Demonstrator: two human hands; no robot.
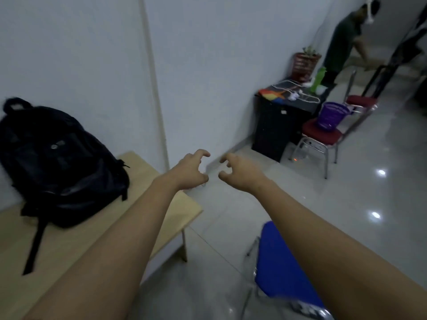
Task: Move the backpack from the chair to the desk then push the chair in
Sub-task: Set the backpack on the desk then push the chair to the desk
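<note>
The black backpack (60,162) stands upright on the light wooden desk (76,245) at the left, leaning against the white wall, one strap trailing toward the front. A blue chair (279,264) stands on the floor to the right of the desk, partly hidden under my right forearm, its seat bare. Both arms reach forward over the gap between desk and chair. My left hand (190,170) and my right hand (240,172) hover close together in the air, fingers curled and apart, holding nothing.
A black cabinet (277,125) with cables and a green bottle stands by the far wall. Two red chairs (321,135) sit beside it, one carrying a purple basket (332,114). Another person (344,40) bends over at the back right. Glossy tiled floor (346,204) stretches right.
</note>
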